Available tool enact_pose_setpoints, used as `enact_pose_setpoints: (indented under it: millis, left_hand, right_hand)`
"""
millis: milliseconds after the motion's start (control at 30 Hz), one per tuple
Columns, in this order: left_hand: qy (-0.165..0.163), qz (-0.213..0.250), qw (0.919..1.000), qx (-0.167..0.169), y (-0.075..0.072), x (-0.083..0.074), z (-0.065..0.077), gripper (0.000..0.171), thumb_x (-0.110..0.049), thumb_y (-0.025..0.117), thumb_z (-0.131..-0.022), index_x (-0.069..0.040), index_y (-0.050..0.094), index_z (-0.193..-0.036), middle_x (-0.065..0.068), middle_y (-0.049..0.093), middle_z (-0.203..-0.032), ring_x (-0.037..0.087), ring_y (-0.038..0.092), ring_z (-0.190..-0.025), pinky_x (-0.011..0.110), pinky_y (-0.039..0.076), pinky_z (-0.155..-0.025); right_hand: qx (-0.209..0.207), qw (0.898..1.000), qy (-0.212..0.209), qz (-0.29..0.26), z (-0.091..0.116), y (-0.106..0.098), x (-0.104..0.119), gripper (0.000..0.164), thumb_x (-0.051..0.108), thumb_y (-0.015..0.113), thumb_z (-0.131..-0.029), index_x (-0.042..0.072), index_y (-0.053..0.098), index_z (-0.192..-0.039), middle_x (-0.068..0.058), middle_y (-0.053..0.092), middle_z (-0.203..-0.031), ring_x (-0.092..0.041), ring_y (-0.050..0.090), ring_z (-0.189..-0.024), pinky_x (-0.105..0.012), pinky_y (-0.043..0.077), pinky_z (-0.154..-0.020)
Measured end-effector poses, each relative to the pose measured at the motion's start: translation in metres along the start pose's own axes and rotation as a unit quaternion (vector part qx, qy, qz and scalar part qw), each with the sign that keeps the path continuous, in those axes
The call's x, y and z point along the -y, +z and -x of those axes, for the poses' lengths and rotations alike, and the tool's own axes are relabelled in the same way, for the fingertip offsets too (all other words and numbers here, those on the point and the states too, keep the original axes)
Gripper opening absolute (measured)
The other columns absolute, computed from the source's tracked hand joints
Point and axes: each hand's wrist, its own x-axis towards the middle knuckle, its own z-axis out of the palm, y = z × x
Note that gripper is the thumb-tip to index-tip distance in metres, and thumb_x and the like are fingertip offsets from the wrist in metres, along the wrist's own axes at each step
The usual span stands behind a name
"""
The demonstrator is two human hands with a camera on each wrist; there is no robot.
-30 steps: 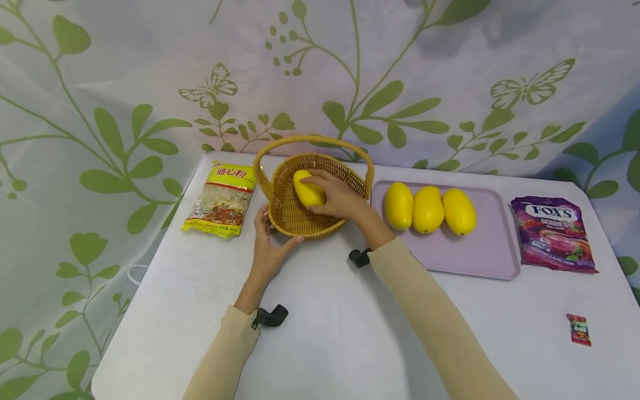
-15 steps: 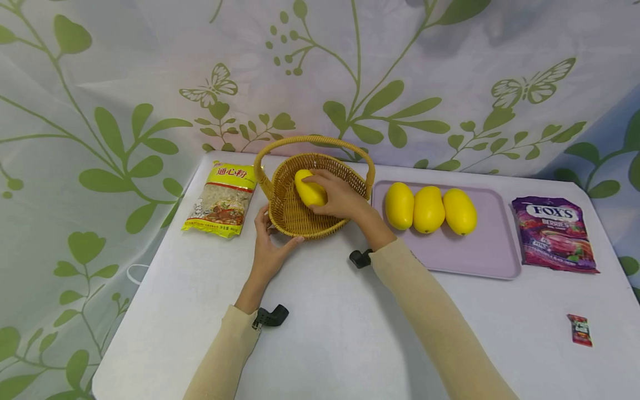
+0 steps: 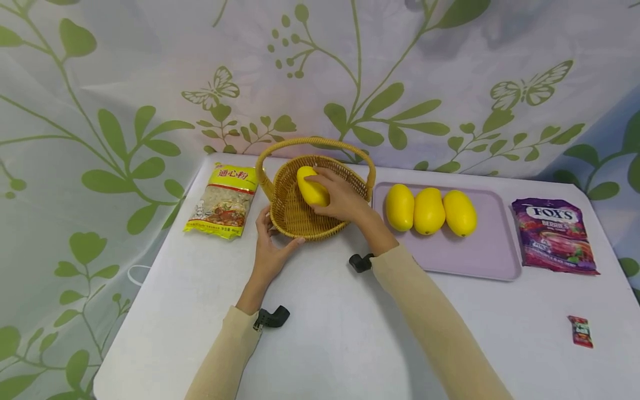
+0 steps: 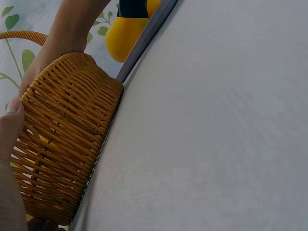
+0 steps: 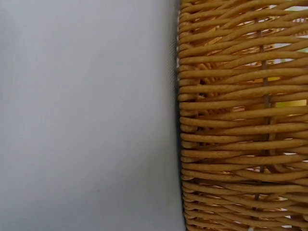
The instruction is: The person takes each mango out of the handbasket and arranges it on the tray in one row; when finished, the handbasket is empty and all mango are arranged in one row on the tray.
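Observation:
A yellow mango (image 3: 311, 188) lies within the wicker basket (image 3: 295, 219), and my right hand (image 3: 342, 197) reaches over the rim and holds it, fingers on top and thumb on the near side. The basket stands upright on the table. At its near left side, my left hand (image 3: 272, 250) grips the wall, with the thumb (image 4: 10, 120) against the rim in the left wrist view. Woven wicker (image 5: 245, 120) fills the right half of the right wrist view, which does not show the right hand. Three more mangoes (image 3: 429, 211) lie side by side on a lilac tray (image 3: 470, 258).
Left of the basket lies a yellow pasta bag (image 3: 225, 203). A purple candy bag (image 3: 555, 236) is right of the tray, with a small red wrapped candy (image 3: 581, 331) nearer the front. A patterned curtain (image 3: 320, 72) hangs behind the white table (image 3: 330, 333).
The mango in the right hand has shifted very slightly up and right inside the basket. Both hands otherwise keep their places, and the tray, bags and candy stay put.

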Motion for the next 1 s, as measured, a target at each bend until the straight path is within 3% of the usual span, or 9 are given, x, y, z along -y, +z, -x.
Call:
enact_pose_setpoints:
  millis: [467, 1000]
  left_hand:
    - [0.006, 0.003, 1.0000, -0.001, 0.001, 0.002, 0.000, 0.098, -0.006, 0.079, -0.080, 0.003, 0.013, -0.151, 0.035, 0.038, -0.140, 0.049, 0.042, -0.119, 0.063, 0.036, -0.093]
    - [0.015, 0.008, 0.9999, -0.004, 0.000, 0.002, 0.000, 0.098, -0.005, 0.080, -0.078, 0.004, 0.014, -0.150, 0.033, 0.039, -0.140, 0.047, 0.043, -0.120, 0.061, 0.036, -0.092]
  right_hand:
    - [-0.082, 0.993, -0.086, 0.003, 0.033, -0.009, 0.013, 0.061, 0.024, 0.076, -0.082, 0.011, 0.054, -0.138, -0.014, 0.036, -0.155, -0.031, 0.037, -0.141, -0.045, 0.038, -0.111]
    - [-0.173, 0.976, -0.133, -0.020, 0.094, -0.035, 0.034, 0.066, 0.013, 0.083, -0.075, 0.010, 0.057, -0.135, -0.017, 0.039, -0.152, -0.030, 0.041, -0.139, -0.045, 0.047, -0.103]
